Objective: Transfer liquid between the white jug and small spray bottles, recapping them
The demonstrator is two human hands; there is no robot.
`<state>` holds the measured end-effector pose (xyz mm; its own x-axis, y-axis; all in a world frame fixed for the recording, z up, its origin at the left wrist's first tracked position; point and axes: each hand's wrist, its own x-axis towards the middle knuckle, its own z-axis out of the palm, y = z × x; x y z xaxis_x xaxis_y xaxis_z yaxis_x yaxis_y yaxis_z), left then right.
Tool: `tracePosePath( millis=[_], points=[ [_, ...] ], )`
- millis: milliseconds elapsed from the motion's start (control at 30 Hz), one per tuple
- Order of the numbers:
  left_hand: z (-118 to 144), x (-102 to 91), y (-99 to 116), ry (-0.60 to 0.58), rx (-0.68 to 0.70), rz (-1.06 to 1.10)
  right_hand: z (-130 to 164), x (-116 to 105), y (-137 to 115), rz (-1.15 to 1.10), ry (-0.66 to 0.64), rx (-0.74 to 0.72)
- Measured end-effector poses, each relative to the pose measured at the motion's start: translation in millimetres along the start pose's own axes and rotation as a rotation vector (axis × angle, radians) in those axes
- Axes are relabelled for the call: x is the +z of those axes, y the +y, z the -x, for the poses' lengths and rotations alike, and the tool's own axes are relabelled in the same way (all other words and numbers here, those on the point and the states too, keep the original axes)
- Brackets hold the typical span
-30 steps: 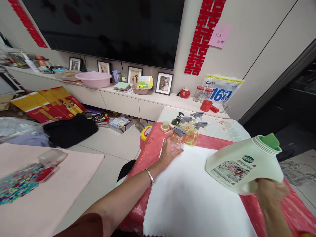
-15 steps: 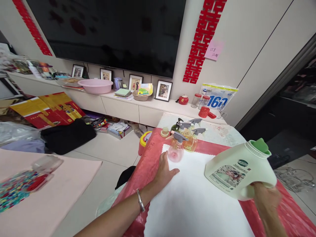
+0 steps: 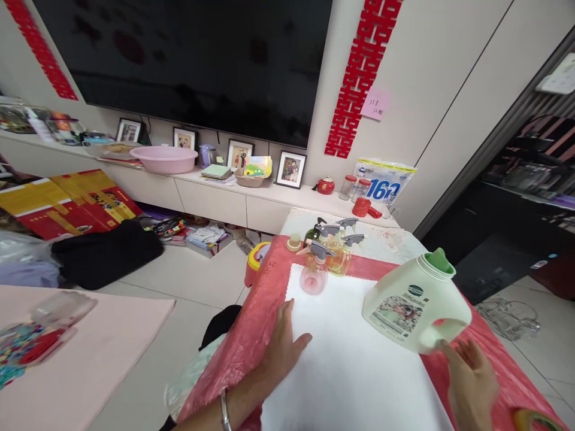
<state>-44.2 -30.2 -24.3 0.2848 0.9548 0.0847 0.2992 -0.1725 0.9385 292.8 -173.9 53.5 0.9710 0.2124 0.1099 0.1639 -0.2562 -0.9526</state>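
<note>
Released since a moment ago, the pale green plastic detergent jug (image 3: 415, 302), squat with a green cap and picture label, now stands on the white cloth (image 3: 345, 365), right hand (image 3: 469, 380) open just beside its handle, left hand (image 3: 283, 347) flat, open.

A pale green jug (image 3: 411, 305) with a brighter green cap and a printed label stands at three o'clock on a plain white cloth (image 3: 350, 359). Under the cloth lies a red sheet (image 3: 256, 323). At twelve o'clock stand spray bottles (image 3: 330, 254) with grey triggers: one pink, others amber, one dark green. Farther at twelve o'clock hangs a red paper cutout (image 3: 354, 78) beside a pink note (image 3: 374, 105). At ten o'clock sit a pink basin (image 3: 163, 159) and a black screen (image 3: 188, 60). At nine o'clock lies a black bag (image 3: 105, 254) near red and yellow boxes (image 3: 63, 200).
</note>
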Motion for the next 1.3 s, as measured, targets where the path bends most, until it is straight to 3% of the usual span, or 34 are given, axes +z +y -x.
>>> tracePosePath(
  millis=[67, 200, 367, 533, 700, 900, 1000, 1133, 1300],
  points=[
    [5.4, 3.6, -9.4, 0.035, 0.080, -0.045, 22.0, -0.9, 10.5, -0.127, 0.091, 0.060],
    [10.3, 7.3, -18.5, 0.072, 0.203, -0.140, 80.0, 7.6, 29.3, -0.267, 0.080, 0.121],
    [7.9, 6.0, -16.4, 0.066, 0.224, -0.176, 140.9, 27.5, 31.6, -0.272, -0.172, 0.063],
    [7.2, 2.8, -7.8, 0.064, 0.244, -0.170, 170.5, 40.6, 16.3, -0.223, -0.358, -0.012],
    [7.6, -0.9, 3.2, 0.025, 0.227, -0.117, 163.5, 60.5, -4.6, -0.086, -0.585, -0.104],
    [1.0, -6.6, 8.5, -0.049, 0.102, 0.007, 124.9, 118.2, -31.2, -0.015, -0.740, -0.207],
    [-14.4, -9.8, 14.3, -0.091, 0.006, 0.083, 107.3, 152.9, -43.3, 0.025, -0.807, -0.260],
    [-47.0, -11.0, 31.4, -0.046, 0.049, 0.095, 96.6, 189.2, -50.6, 0.041, -0.896, -0.305],
    [-73.4, -2.1, 49.7, -0.035, 0.045, 0.071, 108.2, 202.6, -40.7, 0.007, -0.919, -0.368]
  ],
)
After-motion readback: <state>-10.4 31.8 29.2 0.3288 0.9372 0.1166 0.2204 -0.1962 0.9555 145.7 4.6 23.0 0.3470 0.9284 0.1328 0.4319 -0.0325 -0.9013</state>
